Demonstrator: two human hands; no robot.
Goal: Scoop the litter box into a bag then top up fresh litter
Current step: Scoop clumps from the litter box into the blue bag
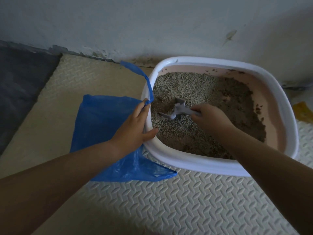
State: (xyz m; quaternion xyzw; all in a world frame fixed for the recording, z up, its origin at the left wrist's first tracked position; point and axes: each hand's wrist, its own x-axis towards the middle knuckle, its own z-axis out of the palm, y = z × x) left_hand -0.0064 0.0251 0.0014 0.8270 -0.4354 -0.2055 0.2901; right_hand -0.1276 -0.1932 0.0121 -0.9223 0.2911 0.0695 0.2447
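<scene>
A white-rimmed litter box (pixel 194 164) with a pink inner wall stands on the floor mat against the wall. Grey-brown litter (pixel 211 92) fills it, with darker clumps along the right side. My right hand (pixel 210 118) grips the handle of a pale grey scoop (pixel 176 110), whose head is dug into the litter near the box's left side. My left hand (pixel 135 128) rests on the box's left rim, thumb inside the rim, and its fingers hold a handle of the blue plastic bag (pixel 101 133). The bag lies flat on the mat left of the box.
A cream embossed foam mat (pixel 169 200) covers the floor. A dark grey mat (pixel 22 85) lies at far left. The pale wall (pixel 152 26) runs right behind the box, with dirt along its base. A yellow object (pixel 303 111) sits at the right edge.
</scene>
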